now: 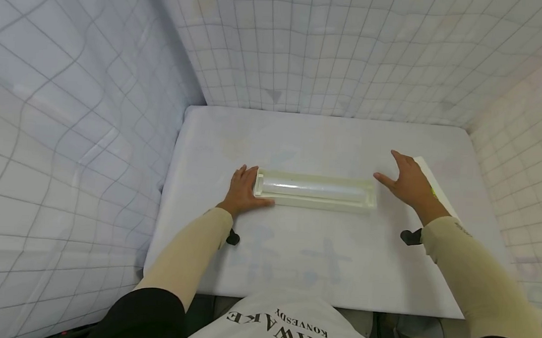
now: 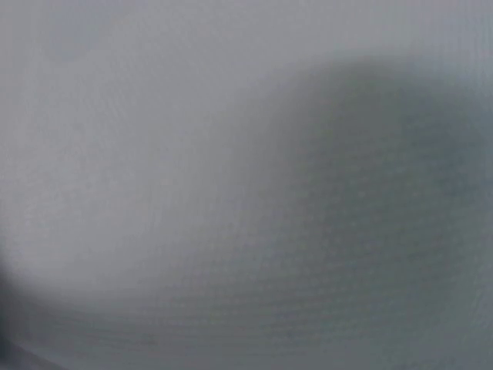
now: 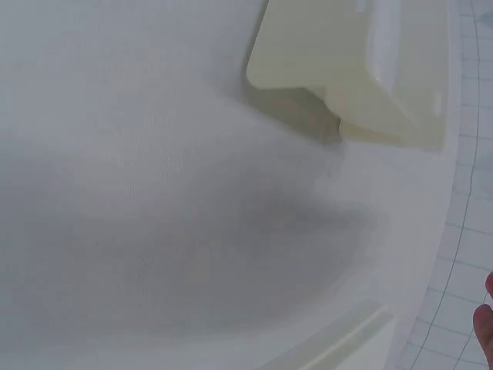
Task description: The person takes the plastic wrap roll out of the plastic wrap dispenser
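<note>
A long, pale cream plastic dispenser case (image 1: 315, 203) lies across the table, with a shiny, whitish film roll (image 1: 315, 187) inside. My left hand (image 1: 244, 190) rests at its left end, fingers along the end wall and thumb stretched along the near side. To the right of the case, my right hand (image 1: 408, 182) is held empty, with thumb and forefinger spread apart. Beneath and beyond that hand lies a long white strip-shaped piece (image 1: 438, 189), partly hidden by it. In the right wrist view, the end of the case (image 3: 308, 54) shows its notched edge.
The white-covered table (image 1: 294, 256) has faint printed marks. Grid-patterned sheets hang at the back (image 1: 321, 55), left (image 1: 71, 155) and right (image 1: 525, 175). Small black wrist cameras (image 1: 411, 237) sit under both forearms. The left wrist view shows only blurred cloth and shadow.
</note>
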Demonstrator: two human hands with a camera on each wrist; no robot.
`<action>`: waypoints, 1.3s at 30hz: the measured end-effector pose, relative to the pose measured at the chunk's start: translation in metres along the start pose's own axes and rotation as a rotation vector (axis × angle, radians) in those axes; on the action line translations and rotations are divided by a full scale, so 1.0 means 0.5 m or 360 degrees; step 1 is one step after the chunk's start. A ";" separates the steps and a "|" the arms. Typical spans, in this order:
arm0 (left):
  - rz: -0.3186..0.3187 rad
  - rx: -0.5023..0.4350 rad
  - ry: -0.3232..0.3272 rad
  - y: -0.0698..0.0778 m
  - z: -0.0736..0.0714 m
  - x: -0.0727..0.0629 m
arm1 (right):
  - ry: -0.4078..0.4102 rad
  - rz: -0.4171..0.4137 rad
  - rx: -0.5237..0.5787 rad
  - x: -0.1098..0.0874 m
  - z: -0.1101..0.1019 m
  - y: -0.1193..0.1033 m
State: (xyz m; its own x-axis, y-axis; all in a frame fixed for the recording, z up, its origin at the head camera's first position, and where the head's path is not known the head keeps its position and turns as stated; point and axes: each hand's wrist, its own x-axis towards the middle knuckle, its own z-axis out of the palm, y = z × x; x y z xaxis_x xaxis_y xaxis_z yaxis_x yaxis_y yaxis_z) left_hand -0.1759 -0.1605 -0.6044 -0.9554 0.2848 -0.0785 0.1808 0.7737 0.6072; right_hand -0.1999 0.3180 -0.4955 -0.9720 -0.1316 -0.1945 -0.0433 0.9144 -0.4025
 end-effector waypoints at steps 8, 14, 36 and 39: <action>0.0007 -0.0018 -0.0011 0.012 -0.010 0.019 | 0.0022 -0.0110 0.0093 -0.014 -0.016 -0.051; 0.0014 0.0009 -0.0018 0.012 -0.028 0.051 | 0.0049 -0.0195 0.0134 -0.007 -0.030 -0.081; 0.0012 0.0033 -0.0045 0.018 0.003 0.030 | -0.0235 -0.0400 0.0318 -0.037 0.035 -0.137; 0.0019 0.0051 -0.0075 0.020 -0.013 0.044 | -0.0242 -0.0408 0.0344 -0.029 0.033 -0.148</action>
State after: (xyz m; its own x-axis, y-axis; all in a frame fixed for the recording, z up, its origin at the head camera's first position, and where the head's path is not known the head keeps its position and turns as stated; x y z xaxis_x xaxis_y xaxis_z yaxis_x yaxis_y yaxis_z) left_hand -0.1965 -0.1501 -0.5949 -0.9411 0.3200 -0.1088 0.2004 0.7875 0.5829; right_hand -0.1789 0.2460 -0.4776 -0.8898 -0.4164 -0.1868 -0.2155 0.7442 -0.6322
